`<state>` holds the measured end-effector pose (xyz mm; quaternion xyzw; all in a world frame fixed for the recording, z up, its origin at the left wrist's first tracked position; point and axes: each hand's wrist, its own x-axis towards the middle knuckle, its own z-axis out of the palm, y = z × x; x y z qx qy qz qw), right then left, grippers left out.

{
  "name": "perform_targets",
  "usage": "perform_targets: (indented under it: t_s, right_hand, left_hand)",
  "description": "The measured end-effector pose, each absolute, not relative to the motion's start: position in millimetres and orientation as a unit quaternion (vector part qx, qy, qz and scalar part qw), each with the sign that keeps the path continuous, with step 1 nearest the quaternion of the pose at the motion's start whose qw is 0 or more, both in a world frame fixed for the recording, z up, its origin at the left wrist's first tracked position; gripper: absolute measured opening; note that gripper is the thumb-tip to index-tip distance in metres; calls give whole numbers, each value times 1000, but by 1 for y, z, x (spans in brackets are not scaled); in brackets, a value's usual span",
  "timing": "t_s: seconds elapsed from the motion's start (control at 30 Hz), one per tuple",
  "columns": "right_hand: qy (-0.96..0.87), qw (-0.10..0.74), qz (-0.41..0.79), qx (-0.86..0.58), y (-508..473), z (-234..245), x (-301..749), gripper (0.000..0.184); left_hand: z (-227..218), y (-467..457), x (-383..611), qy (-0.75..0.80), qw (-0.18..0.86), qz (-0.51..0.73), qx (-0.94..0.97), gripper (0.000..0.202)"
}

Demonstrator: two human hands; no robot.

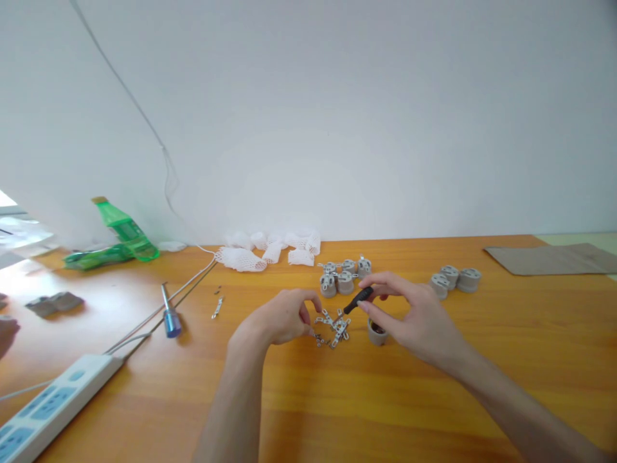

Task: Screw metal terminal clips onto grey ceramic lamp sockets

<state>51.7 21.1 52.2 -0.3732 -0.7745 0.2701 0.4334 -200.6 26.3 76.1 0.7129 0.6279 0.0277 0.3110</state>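
Note:
My right hand (409,315) grips a small screwdriver (359,300) by its black handle, its tip pointing down-left at a loose pile of metal strips (340,329). Beside the pile's left edge is my left hand (289,316), index finger curved out, thumb and another finger pinched low by small screws (319,341). Whatever that pinch holds is too small to make out. A round grey socket (376,332) with a dark opening stands just left of my right hand's fingers. Behind the pile, several similar grey sockets (344,283) form a cluster, with metal strips on top.
More grey sockets (450,280) stand right. White foam netting (245,258) lies along the wall. Leftward are a blue-handled screwdriver (171,321), a single metal strip (218,307), a power strip (62,399), a green bottle (128,231), and another person's hand (6,334). Brown cardboard (554,259) lies far right.

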Motion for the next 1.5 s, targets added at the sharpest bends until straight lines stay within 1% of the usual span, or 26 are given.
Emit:
perform_targets:
  t_s: [0.13, 0.27, 0.4, 0.53, 0.57, 0.67, 0.73, 0.87, 1.07, 1.27, 1.5]
  right_hand:
    - [-780, 437, 236, -380, 24, 73, 68, 21]
    - [-795, 418, 184, -400, 28, 91, 88, 21]
    - [-811, 387, 165, -408, 31, 99, 103, 22]
    - [-818, 367, 160, -412, 34, 98, 106, 25]
    - [-820, 360, 162, -414, 34, 98, 106, 25]
    - [-831, 334, 173, -409, 33, 98, 102, 24]
    - [-839, 322, 184, -397, 33, 97, 100, 23]
    - [-856, 302, 189, -374, 33, 95, 97, 22]
    - [-882, 256, 161, -362, 36, 85, 95, 19]
    - [-881, 270, 167, -349, 35, 84, 96, 17]
    - [-883, 259, 171, -353, 35, 82, 95, 16]
  left_hand:
    - [80, 26, -191, 615, 311, 19, 725, 40]
    - [82, 28, -170, 591, 295, 58, 748, 41]
    - [75, 29, -148, 565, 293, 66, 768, 63]
    - [62, 30, -131, 542, 287, 101, 783, 74]
    - [60, 31, -128, 535, 282, 114, 788, 70]
    - [58, 32, -122, 509, 264, 127, 809, 43]
    - [60, 33, -120, 497, 263, 125, 817, 32]
    - [62, 34, -122, 493, 270, 126, 817, 32]
    - [59, 34, -122, 494, 272, 136, 815, 33]
    - [58, 34, -122, 494, 276, 145, 812, 32]
    - [58, 33, -122, 499, 291, 143, 804, 31]
